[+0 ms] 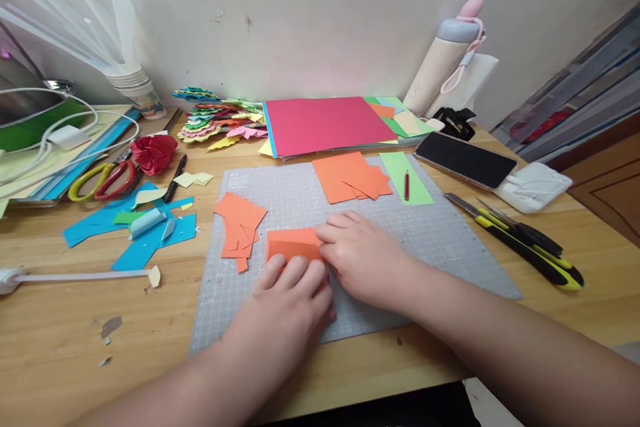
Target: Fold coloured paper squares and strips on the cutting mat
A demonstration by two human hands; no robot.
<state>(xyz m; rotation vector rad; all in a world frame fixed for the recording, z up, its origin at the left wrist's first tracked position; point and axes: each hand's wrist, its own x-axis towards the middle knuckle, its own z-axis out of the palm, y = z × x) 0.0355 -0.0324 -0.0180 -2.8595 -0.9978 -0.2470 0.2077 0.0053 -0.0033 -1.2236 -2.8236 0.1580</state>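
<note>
A folded piece of orange paper lies on the grey cutting mat. My left hand presses its curled fingers along the paper's near edge. At the right end, my right hand pinches the same paper with its fingers bent. Part of the sheet is hidden under both hands. Orange paper scraps are piled on the mat to the left. Farther back lie more orange sheets and a green paper strip with a short dark red pencil on it.
To the right are a utility knife, a phone and a white case. Scissors and blue paper scraps lie left. A red sheet, folded paper stacks and a bottle stand along the wall.
</note>
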